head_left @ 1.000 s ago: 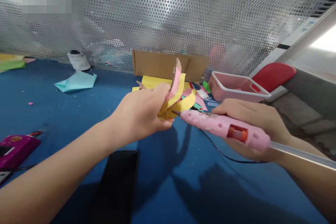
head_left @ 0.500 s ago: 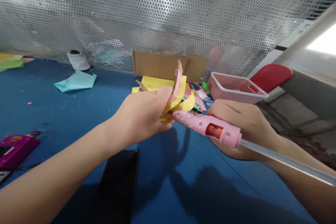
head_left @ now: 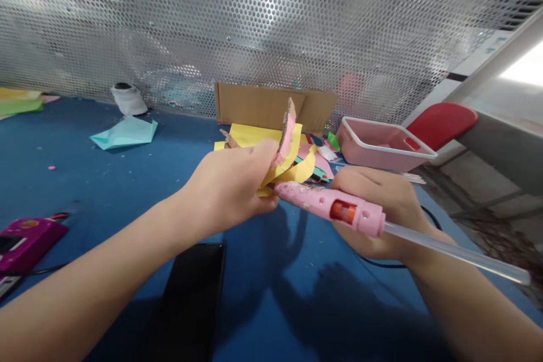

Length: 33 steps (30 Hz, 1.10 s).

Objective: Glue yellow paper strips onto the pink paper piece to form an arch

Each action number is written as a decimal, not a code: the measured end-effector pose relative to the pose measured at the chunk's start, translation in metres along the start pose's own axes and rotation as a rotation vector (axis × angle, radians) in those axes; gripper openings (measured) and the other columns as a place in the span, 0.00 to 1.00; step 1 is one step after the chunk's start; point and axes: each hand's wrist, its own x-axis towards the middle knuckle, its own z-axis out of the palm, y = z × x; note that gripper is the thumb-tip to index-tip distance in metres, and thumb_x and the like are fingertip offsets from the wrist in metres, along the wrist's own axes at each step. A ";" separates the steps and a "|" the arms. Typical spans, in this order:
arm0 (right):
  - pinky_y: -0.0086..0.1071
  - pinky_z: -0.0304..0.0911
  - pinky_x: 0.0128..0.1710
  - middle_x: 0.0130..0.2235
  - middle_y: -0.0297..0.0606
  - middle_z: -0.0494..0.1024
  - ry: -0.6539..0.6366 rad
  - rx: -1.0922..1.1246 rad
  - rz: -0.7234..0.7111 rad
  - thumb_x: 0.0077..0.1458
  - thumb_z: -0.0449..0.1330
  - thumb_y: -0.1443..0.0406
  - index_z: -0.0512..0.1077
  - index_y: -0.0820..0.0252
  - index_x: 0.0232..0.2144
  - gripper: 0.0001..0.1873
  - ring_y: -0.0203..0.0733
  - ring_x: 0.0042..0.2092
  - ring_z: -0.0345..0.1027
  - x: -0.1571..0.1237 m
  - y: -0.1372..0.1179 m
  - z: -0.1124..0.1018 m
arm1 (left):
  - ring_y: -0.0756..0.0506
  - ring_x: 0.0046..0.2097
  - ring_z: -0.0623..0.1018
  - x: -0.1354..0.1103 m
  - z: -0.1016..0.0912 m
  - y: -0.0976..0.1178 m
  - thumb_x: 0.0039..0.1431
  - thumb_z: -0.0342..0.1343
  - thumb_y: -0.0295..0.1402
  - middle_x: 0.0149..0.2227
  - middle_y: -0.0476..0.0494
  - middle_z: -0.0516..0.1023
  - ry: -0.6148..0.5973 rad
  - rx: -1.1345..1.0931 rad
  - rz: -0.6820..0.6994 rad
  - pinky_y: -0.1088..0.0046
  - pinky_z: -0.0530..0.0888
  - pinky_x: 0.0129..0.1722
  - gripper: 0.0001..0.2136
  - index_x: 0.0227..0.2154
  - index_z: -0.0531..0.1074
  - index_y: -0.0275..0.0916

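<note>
My left hand [head_left: 231, 184] is closed on a craft piece of cardboard and pink and yellow paper [head_left: 287, 138], whose curled yellow strips stick out to the right. In my right hand [head_left: 377, 206] is a pink hot glue gun [head_left: 311, 199], its grip hidden behind the fingers. A long clear glue stick [head_left: 458, 253] juts from its back end. The nozzle tip meets the yellow paper beside my left fingers; whether it touches or sits just inside a fold I cannot tell.
A black phone [head_left: 193, 300] lies near my left forearm, with a purple device [head_left: 31, 246] at far left. Light blue paper [head_left: 125, 132] and a white cloth-like object [head_left: 129, 100] lie further back. A cardboard strip [head_left: 254, 104] leans on the perforated metal panel [head_left: 169, 28], left of a pink basket [head_left: 373, 153].
My right hand and the glue gun have shifted slightly left, so the glue stick's rear end now shows. My left hand and the paper piece stay almost still.
</note>
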 end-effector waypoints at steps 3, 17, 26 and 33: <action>0.31 0.44 0.20 0.21 0.28 0.52 -0.003 -0.022 0.021 0.45 0.53 0.69 0.49 0.53 0.22 0.13 0.35 0.22 0.46 0.000 -0.002 0.002 | 0.40 0.30 0.77 0.001 0.000 0.001 0.50 0.58 0.39 0.29 0.49 0.75 -0.008 0.013 -0.001 0.71 0.59 0.24 0.14 0.37 0.62 0.42; 0.33 0.44 0.20 0.19 0.28 0.53 0.064 -0.104 0.095 0.44 0.54 0.69 0.47 0.52 0.21 0.16 0.36 0.20 0.47 -0.006 -0.004 0.007 | 0.40 0.27 0.76 0.003 0.004 -0.001 0.52 0.55 0.40 0.28 0.48 0.75 0.023 0.040 0.000 0.71 0.56 0.22 0.13 0.37 0.62 0.41; 0.33 0.59 0.25 0.27 0.39 0.73 0.000 -0.041 0.001 0.52 0.55 0.66 0.66 0.58 0.31 0.03 0.40 0.27 0.66 -0.008 0.000 0.009 | 0.41 0.30 0.78 0.003 0.004 -0.003 0.51 0.57 0.40 0.29 0.49 0.74 0.019 0.010 -0.031 0.71 0.59 0.24 0.14 0.37 0.62 0.41; 0.33 0.53 0.22 0.22 0.35 0.65 0.047 -0.144 -0.018 0.53 0.55 0.65 0.57 0.54 0.26 0.07 0.40 0.24 0.58 -0.009 -0.004 0.010 | 0.40 0.31 0.76 0.002 0.005 -0.003 0.50 0.59 0.45 0.29 0.49 0.72 0.085 -0.061 -0.087 0.71 0.58 0.24 0.18 0.35 0.59 0.42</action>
